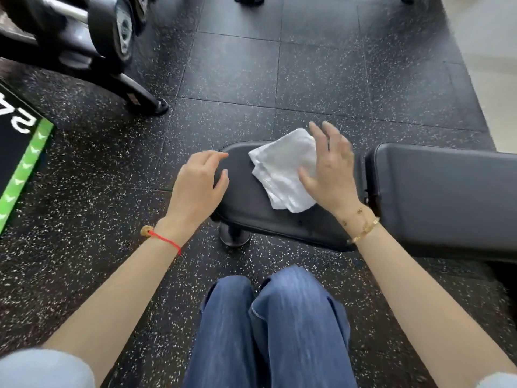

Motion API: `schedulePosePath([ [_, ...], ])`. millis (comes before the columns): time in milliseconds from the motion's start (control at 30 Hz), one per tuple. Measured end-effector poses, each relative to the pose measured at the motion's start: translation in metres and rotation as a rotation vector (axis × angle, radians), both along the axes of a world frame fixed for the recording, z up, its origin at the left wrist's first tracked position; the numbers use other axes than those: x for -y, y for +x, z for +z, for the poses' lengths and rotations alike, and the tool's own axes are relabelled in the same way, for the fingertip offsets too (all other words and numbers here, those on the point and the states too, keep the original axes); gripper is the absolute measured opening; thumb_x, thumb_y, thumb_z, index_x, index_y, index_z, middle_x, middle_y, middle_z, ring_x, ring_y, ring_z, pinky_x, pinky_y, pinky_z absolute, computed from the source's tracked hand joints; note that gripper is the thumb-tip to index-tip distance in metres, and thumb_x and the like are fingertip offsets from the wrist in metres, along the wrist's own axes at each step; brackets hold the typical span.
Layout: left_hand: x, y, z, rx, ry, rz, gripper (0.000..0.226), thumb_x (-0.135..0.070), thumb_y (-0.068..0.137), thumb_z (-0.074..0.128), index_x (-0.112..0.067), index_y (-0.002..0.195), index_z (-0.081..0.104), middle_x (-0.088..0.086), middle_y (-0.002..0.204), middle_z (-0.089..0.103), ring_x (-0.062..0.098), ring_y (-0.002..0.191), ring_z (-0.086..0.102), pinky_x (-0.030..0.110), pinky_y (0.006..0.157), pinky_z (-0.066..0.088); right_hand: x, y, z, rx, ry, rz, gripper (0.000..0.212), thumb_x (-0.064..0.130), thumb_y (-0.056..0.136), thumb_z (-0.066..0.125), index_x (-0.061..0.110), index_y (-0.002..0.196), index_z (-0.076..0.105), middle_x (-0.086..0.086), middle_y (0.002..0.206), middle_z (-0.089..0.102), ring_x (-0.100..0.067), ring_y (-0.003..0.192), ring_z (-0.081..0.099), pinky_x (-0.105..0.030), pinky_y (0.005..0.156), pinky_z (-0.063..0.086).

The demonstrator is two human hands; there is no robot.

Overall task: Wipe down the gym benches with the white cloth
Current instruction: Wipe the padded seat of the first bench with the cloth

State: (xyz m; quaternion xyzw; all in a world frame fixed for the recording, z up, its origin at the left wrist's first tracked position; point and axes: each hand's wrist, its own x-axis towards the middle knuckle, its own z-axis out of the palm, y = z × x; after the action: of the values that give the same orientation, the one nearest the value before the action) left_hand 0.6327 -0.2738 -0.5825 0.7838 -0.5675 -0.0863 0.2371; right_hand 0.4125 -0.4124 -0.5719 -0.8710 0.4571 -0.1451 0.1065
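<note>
one folded white cloth [282, 169] laid on bench seat pad [246, 203]; right hand [330, 169] spread above it, ungrasping; left hand [195, 186] loosely curled, empty, at pad's end.

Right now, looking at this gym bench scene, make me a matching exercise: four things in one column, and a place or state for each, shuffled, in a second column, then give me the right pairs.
Things
1. folded white cloth
2. left hand
3. right hand
4. black round-headed dumbbell

Places or states
A. on the rack at upper left
B. lying on the small black padded seat
C. fingers curled at the seat's left end
D. fingers spread over the cloth's right edge

Pairs: 1-B, 2-C, 3-D, 4-A
</note>
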Motion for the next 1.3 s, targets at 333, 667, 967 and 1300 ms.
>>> schedulePosePath([
  [333, 0.030, -0.005, -0.054, 0.087, -0.118, -0.008, 0.041, -0.024, 0.099, 0.045, -0.013, 0.137, 0.053, 0.007, 0.141, 0.050, 0.028, 0.132, 0.040, 0.041, 0.106, 0.034, -0.031, 0.024, -0.052, -0.313, -0.009, 0.074, 0.058, 0.061, 0.098, 0.021, 0.049, 0.152, 0.003, 0.011, 0.164, -0.007, -0.036, 0.149, -0.012, -0.059, 0.116, -0.009],
  [667, 0.029, -0.008, -0.066, 0.068, -0.180, 0.034, 0.038, -0.020, 0.095, 0.047, -0.015, 0.132, 0.057, 0.005, 0.138, 0.051, 0.027, 0.130, 0.041, 0.040, 0.104, 0.035, -0.018, -0.016, -0.057, -0.262, 0.078, -0.157, 0.051, 0.055, 0.101, 0.018, 0.053, 0.150, 0.005, 0.008, 0.164, -0.005, -0.031, 0.150, -0.009, -0.054, 0.118, -0.011],
  [967, 0.029, -0.005, -0.072, 0.025, -0.216, 0.038, 0.039, -0.020, 0.096, 0.048, -0.018, 0.134, 0.057, 0.002, 0.139, 0.051, 0.025, 0.132, 0.038, 0.041, 0.108, 0.033, -0.071, -0.026, -0.063, -0.240, -0.050, 0.029, 0.055, 0.059, 0.095, 0.005, 0.052, 0.150, 0.004, 0.006, 0.164, 0.003, -0.031, 0.150, -0.004, -0.054, 0.119, -0.006],
  [1300, 0.027, -0.007, -0.072, 0.040, -0.221, 0.041, 0.044, -0.018, 0.093, 0.043, -0.019, 0.135, 0.055, 0.001, 0.140, 0.050, 0.024, 0.132, 0.038, 0.039, 0.108, 0.031, 0.010, 0.027, -0.055, -0.285, 0.056, -0.085, 0.052, 0.052, 0.102, 0.018, 0.048, 0.152, 0.009, 0.002, 0.165, 0.000, -0.036, 0.149, -0.005, -0.057, 0.117, -0.009],
])
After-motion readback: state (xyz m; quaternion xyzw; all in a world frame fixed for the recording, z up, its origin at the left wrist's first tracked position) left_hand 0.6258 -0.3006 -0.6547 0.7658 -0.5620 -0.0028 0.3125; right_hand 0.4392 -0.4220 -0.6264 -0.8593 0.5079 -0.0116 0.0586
